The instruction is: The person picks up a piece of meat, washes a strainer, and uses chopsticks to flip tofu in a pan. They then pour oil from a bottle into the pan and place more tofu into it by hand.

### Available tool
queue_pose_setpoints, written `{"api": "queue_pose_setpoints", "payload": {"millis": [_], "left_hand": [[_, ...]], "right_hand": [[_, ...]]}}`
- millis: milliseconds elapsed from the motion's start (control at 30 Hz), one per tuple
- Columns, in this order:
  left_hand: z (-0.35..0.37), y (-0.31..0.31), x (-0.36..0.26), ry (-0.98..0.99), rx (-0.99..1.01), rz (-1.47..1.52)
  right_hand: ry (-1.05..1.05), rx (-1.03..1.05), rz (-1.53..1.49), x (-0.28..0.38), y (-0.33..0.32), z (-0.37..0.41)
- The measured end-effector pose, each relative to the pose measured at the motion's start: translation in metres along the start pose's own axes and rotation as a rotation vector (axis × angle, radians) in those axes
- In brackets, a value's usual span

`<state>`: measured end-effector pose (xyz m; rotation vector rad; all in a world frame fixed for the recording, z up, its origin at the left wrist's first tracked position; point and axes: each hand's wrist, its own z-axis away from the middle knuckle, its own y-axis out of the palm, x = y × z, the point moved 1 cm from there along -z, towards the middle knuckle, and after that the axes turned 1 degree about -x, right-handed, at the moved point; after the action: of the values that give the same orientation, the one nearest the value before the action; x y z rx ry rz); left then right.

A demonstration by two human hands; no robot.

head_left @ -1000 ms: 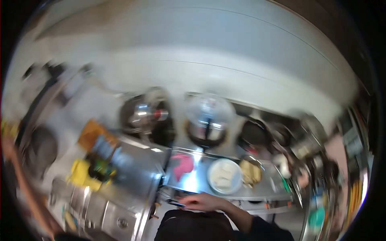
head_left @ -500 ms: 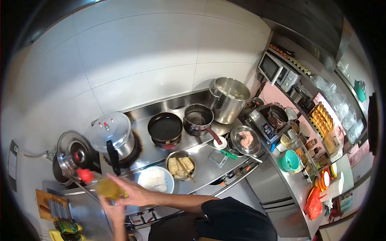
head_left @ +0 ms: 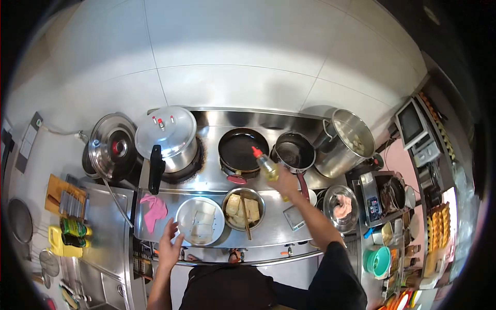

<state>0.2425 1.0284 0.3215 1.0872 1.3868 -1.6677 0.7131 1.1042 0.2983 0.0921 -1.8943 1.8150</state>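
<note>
My right hand [head_left: 287, 185] grips a clear squeeze bottle [head_left: 267, 167] of yellow oil. It is tilted, its red tip pointing toward the black frying pan [head_left: 242, 149], over the pan's right side. Next to it stands a small dark saucepan [head_left: 293, 151] with a maroon handle. My left hand [head_left: 168, 245] hangs free, fingers apart, just left of a white plate [head_left: 182, 219] holding white slabs that look like tofu. A steel bowl [head_left: 262, 206] holds pale yellow, tofu-like pieces, with chopsticks [head_left: 246, 217] laid across it.
A large pressure cooker [head_left: 165, 137] sits on the left burner, its black handle jutting forward. A tall stockpot [head_left: 341, 150] stands at right, near a bowl of pink meat [head_left: 342, 206]. A pink cloth [head_left: 154, 211] lies left of the plate; knives in a wooden block [head_left: 67, 199] stand farther left.
The bottle has gone from the left, where both hands were at it, to the frying pan in my right hand. My left hand has let go. The view has turned.
</note>
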Motion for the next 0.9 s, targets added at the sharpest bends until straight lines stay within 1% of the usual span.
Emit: {"api": "queue_pose_setpoints", "payload": {"millis": [67,133,200,267,333,367,400,433,500,533,633,733,767,867,900], "left_hand": [[0.021,-0.009,0.031,-0.084,-0.099,0.011],[0.046,-0.013,0.059,-0.122,-0.181,-0.009],[0.070,-0.013,0.090,-0.172,-0.224,-0.022],[0.094,-0.013,0.116,-0.224,-0.239,-0.054],[0.112,-0.012,0.138,-0.269,-0.228,-0.106],[0.120,-0.010,0.142,-0.303,-0.260,-0.166],[0.126,-0.009,0.146,-0.329,-0.261,-0.154],[0.132,-0.008,0.144,-0.357,-0.262,-0.141],[0.142,-0.002,0.144,-0.447,-0.275,-0.103],[0.145,0.001,0.146,-0.459,-0.279,-0.094],[0.148,0.009,0.142,-0.471,-0.279,-0.101],[0.152,0.010,0.150,-0.463,-0.280,-0.055],[0.153,0.008,0.152,-0.450,-0.292,-0.054],[0.162,-0.002,0.165,-0.437,-0.342,-0.041],[0.168,-0.005,0.176,-0.447,-0.363,-0.030]], "right_hand": [[-0.008,0.132,0.281,-0.018,-0.021,-0.032],[-0.095,0.178,0.470,-0.031,-0.031,-0.061],[-0.170,0.227,0.624,-0.029,-0.038,-0.088],[-0.229,0.282,0.746,-0.018,-0.051,-0.108],[-0.245,0.293,0.836,0.006,-0.056,-0.120],[-0.249,0.315,0.894,0.019,-0.056,-0.126],[-0.252,0.339,0.952,0.031,-0.054,-0.130],[-0.331,0.376,0.993,0.042,-0.050,-0.132],[-0.456,0.430,1.001,0.064,-0.046,-0.129],[-0.519,0.453,1.004,0.074,-0.042,-0.128],[-0.476,0.362,0.898,0.094,-0.013,-0.137],[-0.364,0.266,0.856,0.109,0.006,-0.153],[-0.308,0.252,0.783,0.110,0.007,-0.158],[-0.228,0.125,0.780,0.098,0.001,-0.169],[-0.222,0.098,0.837,0.090,0.000,-0.175]]}}
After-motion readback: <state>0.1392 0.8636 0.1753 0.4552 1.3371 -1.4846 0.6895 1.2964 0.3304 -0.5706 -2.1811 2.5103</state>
